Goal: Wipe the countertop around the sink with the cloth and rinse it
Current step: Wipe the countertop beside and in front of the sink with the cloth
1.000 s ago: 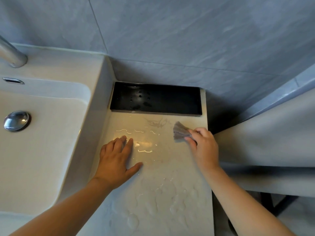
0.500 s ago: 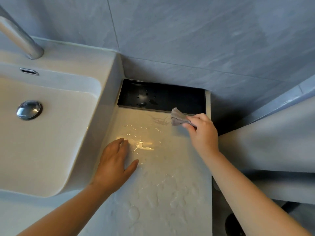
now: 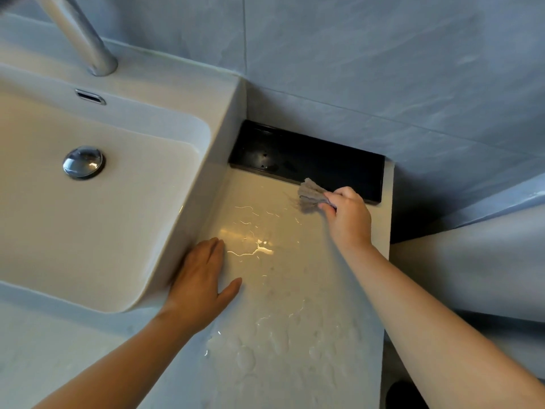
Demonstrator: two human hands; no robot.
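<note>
A wet, pale countertop (image 3: 289, 305) runs to the right of the white sink (image 3: 97, 219); puddles and droplets shine on it. My right hand (image 3: 348, 216) grips a small bunched grey cloth (image 3: 311, 193) and holds it on the counter right at the front edge of the black tray (image 3: 309, 160). My left hand (image 3: 203, 278) lies flat on the wet counter, fingers straight, against the sink's outer wall.
The chrome faucet (image 3: 85, 39) rises at the back left, with the drain plug (image 3: 84, 162) and overflow slot (image 3: 90, 96) in the basin. Grey tiled wall stands behind. The counter's right edge (image 3: 386, 290) drops off beside a pale ledge.
My right hand has carried the cloth away from me, up to the black tray's edge. My left hand stays flat on the counter. The view has swung left, showing more of the sink.
</note>
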